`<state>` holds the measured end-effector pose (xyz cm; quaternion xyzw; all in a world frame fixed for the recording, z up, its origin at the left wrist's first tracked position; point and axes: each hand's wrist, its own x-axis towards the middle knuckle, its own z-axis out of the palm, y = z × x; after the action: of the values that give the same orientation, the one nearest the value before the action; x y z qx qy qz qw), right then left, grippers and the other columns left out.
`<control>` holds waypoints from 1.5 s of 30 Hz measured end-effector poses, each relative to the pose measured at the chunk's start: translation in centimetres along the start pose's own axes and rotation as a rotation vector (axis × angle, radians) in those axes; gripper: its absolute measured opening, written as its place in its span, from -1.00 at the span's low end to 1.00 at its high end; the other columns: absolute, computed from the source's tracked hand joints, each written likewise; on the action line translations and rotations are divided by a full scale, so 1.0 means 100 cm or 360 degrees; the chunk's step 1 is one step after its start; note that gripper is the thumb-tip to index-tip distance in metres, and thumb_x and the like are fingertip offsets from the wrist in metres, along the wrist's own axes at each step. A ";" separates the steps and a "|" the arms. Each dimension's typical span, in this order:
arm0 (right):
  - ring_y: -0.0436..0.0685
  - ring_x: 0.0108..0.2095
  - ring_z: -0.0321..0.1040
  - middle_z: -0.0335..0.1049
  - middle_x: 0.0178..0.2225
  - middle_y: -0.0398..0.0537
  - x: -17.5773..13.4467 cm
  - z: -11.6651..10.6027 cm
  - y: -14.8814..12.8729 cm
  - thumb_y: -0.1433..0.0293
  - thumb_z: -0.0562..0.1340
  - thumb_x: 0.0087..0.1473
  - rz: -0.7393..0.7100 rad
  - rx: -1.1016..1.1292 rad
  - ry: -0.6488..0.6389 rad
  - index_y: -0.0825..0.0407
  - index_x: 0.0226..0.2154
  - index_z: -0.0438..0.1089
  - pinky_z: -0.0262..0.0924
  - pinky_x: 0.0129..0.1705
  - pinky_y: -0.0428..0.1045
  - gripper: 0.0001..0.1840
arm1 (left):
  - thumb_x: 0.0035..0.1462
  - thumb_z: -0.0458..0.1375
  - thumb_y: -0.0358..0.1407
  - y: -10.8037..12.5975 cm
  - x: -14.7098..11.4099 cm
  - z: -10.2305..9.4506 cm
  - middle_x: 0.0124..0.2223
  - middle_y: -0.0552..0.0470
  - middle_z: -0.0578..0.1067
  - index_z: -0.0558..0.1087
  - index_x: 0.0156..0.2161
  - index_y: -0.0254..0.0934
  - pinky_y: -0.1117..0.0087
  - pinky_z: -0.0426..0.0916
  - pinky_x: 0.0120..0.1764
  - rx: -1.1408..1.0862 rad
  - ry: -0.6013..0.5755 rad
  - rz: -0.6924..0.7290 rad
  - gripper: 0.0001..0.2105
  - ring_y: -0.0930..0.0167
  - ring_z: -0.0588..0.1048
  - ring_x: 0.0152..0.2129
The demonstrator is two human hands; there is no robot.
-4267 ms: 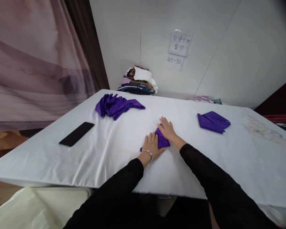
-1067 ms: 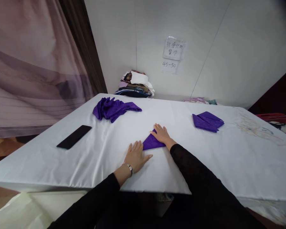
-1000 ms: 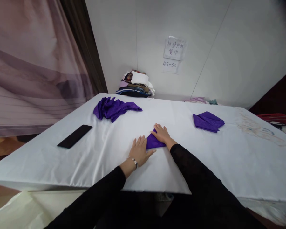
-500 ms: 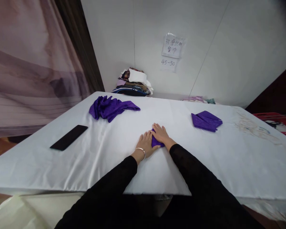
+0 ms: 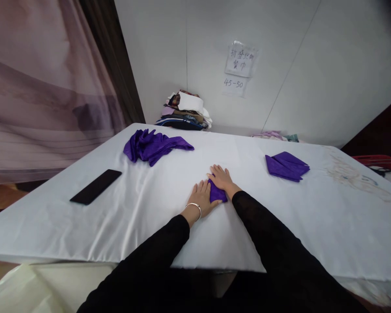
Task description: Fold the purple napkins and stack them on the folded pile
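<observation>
Head view: a folded purple cloth is lying on the table, under the left hand at its 9 o'clock and the right hand at its 1 o'clock, neither being nearer. Fingers are pressing flat, gripping nothing, hiding its long axis. Smooth fabric is showing a wedge; satiny white cover is rippling toward 8 o'clock.

On my left, black flat slab lies on white tablecloth. Ahead of me, clothes stack beyond far edge; two handwritten sheets on pale wall, lower reads 45-50. Pinkish curtain far left, red object far right.
</observation>
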<state>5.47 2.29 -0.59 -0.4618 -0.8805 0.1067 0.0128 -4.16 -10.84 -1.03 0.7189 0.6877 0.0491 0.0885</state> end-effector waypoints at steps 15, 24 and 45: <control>0.20 0.32 -0.39 -0.30 0.34 -0.08 0.023 0.004 0.010 -0.03 -0.23 0.19 0.0041 -0.0110 -0.0010 -0.11 0.27 -0.13 -0.37 0.24 0.28 -0.32 | 0.10 -0.28 0.23 0.002 -0.001 0.000 0.35 -0.18 -0.08 -0.04 0.30 -0.43 0.07 -0.20 0.25 0.0058 -0.0010 -0.0024 -0.14 0.15 -0.17 0.28; 0.21 0.31 -0.39 -0.30 0.34 -0.05 0.031 0.006 0.014 -0.04 -0.23 0.18 0.0047 -0.0058 0.0026 -0.11 0.26 -0.10 -0.40 0.23 0.28 -0.31 | 0.12 -0.25 0.21 0.005 -0.004 -0.006 0.35 -0.18 -0.08 -0.04 0.30 -0.45 0.07 -0.21 0.25 0.0025 -0.0033 -0.0034 -0.16 0.16 -0.17 0.28; 0.15 0.27 -0.10 0.03 0.25 -0.01 -0.046 0.016 0.016 0.07 -0.12 0.22 0.0022 0.0825 0.0466 0.03 0.20 0.12 -0.17 0.27 0.14 -0.38 | 0.10 -0.29 0.22 0.004 -0.002 -0.006 0.35 -0.21 -0.11 -0.09 0.30 -0.49 0.07 -0.24 0.25 0.0006 -0.0073 -0.0010 -0.12 0.17 -0.19 0.28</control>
<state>9.21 -0.83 -2.09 -0.4597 -0.8094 0.2603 0.2566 -3.89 -11.03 -0.40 0.7179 0.6878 0.0311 0.1031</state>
